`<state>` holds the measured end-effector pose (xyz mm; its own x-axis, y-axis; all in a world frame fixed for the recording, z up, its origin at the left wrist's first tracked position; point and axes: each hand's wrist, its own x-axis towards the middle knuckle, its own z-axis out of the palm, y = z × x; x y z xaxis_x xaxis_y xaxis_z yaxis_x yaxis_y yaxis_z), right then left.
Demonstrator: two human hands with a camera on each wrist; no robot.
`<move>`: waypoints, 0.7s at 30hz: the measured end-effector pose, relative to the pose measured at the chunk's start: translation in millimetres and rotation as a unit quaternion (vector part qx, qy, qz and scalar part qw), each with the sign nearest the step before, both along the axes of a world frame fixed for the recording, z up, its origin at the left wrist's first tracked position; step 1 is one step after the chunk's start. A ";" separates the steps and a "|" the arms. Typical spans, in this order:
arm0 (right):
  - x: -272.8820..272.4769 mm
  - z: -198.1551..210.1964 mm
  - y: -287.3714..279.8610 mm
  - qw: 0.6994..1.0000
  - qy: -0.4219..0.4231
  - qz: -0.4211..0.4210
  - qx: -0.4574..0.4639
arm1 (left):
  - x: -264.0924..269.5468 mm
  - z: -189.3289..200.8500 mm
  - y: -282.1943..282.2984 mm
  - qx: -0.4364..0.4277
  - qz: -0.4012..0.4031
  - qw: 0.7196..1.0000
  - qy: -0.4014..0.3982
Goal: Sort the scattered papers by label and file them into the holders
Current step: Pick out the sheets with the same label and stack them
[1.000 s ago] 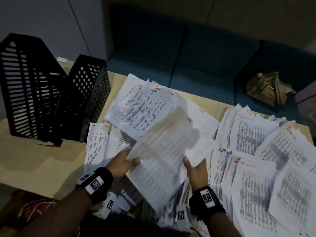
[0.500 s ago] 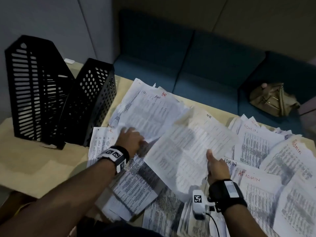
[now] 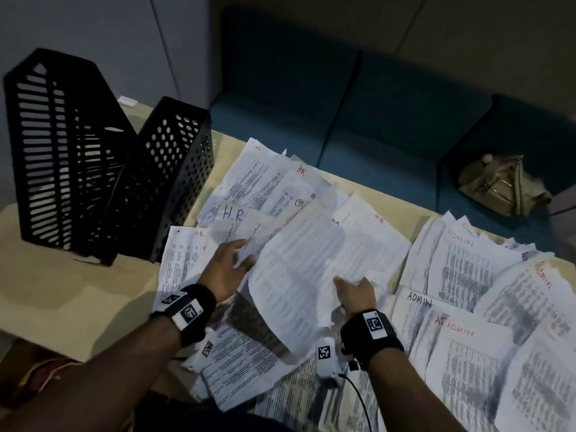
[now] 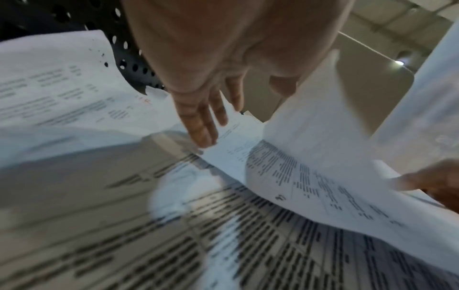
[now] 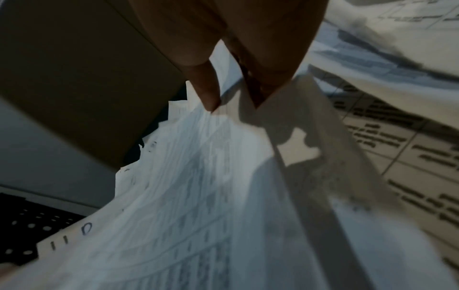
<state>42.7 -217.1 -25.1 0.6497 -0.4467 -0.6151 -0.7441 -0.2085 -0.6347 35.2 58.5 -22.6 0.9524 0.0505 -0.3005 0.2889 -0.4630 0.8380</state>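
Two black holders stand at the table's left: a slotted holder [image 3: 62,157] and a perforated holder [image 3: 168,182]. Sheets marked HR [image 3: 265,185] lie in a heap beside them, and sheets marked ADMIN [image 3: 467,269] cover the right. My right hand [image 3: 352,288] pinches the near right edge of one printed sheet [image 3: 305,269] that slants across the HR heap; the right wrist view shows thumb and fingers [image 5: 211,94] closed on that sheet [image 5: 186,196]. My left hand [image 3: 240,254] lies with straight fingers [image 4: 201,125] on the papers at the sheet's left edge.
More printed pages overhang the near table edge under my forearms. Bare tabletop [image 3: 62,300] shows at the left, in front of the holders. Beyond the table runs a blue sofa [image 3: 374,104] with an olive bag [image 3: 501,185] on it.
A second ago both hands held the sheet raised. The left hand then let go and now lies at the sheet's left edge. The right hand has lowered the sheet over the HR heap.
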 end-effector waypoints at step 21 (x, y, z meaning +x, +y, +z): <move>-45.3 40.2 -41.0 0.981 -0.150 -0.112 0.045 | -1.1 -5.3 -16.9 0.154 -0.068 0.982 0.089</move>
<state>-2.5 -258.1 15.1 0.6994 -0.5516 -0.4545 -0.5415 0.0060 -0.8407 34.0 41.6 -27.9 0.8907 0.0410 -0.4526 0.3354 -0.7315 0.5937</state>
